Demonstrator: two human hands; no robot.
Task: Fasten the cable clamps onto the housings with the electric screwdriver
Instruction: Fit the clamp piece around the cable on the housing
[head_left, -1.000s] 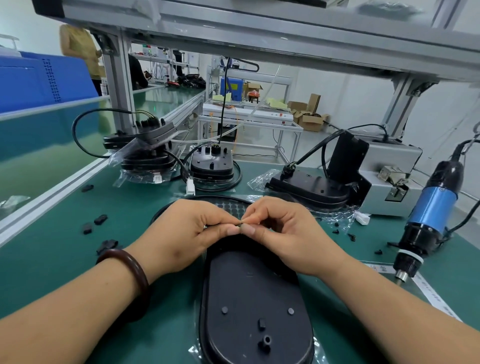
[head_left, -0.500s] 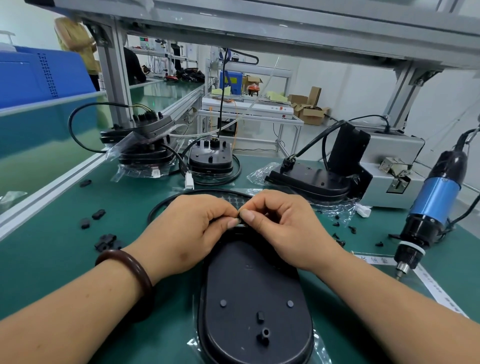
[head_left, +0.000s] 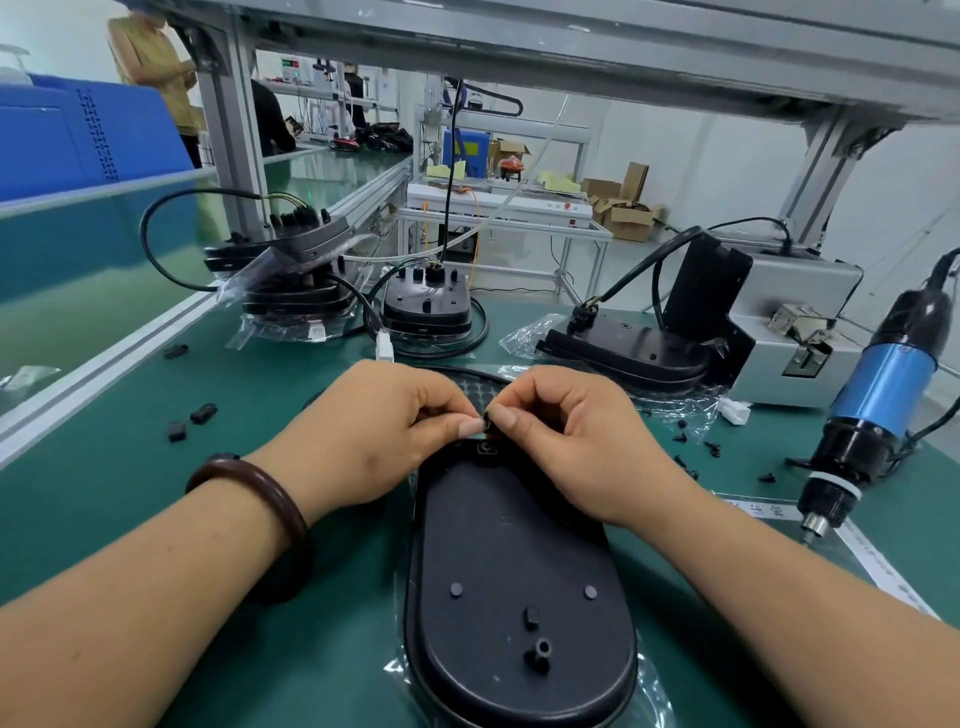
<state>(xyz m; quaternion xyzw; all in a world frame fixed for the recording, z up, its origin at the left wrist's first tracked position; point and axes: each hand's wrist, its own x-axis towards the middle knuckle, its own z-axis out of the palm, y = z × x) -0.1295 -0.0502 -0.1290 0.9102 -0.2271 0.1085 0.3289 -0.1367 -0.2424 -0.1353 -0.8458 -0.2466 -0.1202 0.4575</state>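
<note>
Between fingers (head_left: 470, 427), clamp (head_left: 488, 421) now visible.

The housing (head_left: 519, 561) lies on the surface (head_left: 130, 493) before you. Your left hand (head_left: 379, 436) and right hand (head_left: 587, 441) meet at its far end, a cable clamp (head_left: 488, 423) between them. The electric screwdriver (head_left: 872, 415) is at your right, other housings (head_left: 426, 306) behind.

— Any writing legible?
— Hardly. The white paper strip (head_left: 763, 512) on the green bench (head_left: 104, 467), lower right, carries dark printed characters, too blurred to read.
— And the green-lit display (head_left: 292, 64), upper left?
— Digits too small.
</note>
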